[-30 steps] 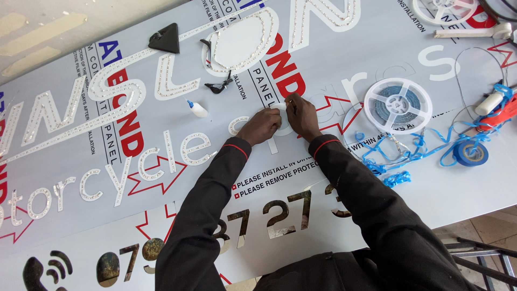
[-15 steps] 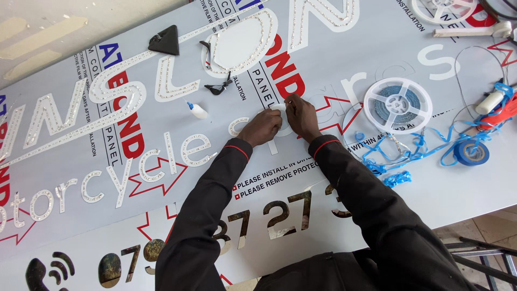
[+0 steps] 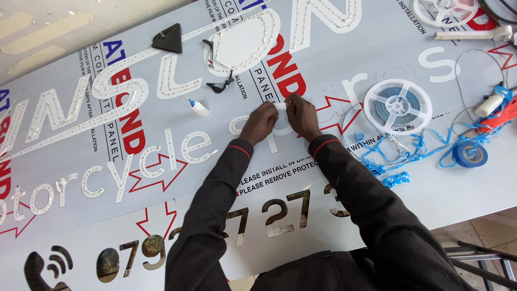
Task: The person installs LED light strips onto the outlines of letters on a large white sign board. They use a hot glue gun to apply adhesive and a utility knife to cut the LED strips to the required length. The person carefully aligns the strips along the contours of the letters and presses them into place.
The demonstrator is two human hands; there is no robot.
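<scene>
LED strip (image 3: pixel 280 106) pinched by both hands over sign panel (image 3: pixel 334 64).
Left hand (image 3: pixel 260 123), right hand (image 3: pixel 302 114) closed on it; looks light, floppy, best gripped by its edges.

Reel (image 3: pixel 398 106) on panel (image 3: pixel 334 48), R of hands; glue bottle (image 3: pixel 198 108) L; tape roll (image 3: pixel 469 154) far R.

One head-worn camera looks steeply down — near, at arm's length — over the sign panel (image 3: pixel 161 226).

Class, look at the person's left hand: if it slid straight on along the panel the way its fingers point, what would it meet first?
The left hand points up and right, so it would probably first meet the right hand, since their fingertips almost touch over the cut-out letter.
</scene>
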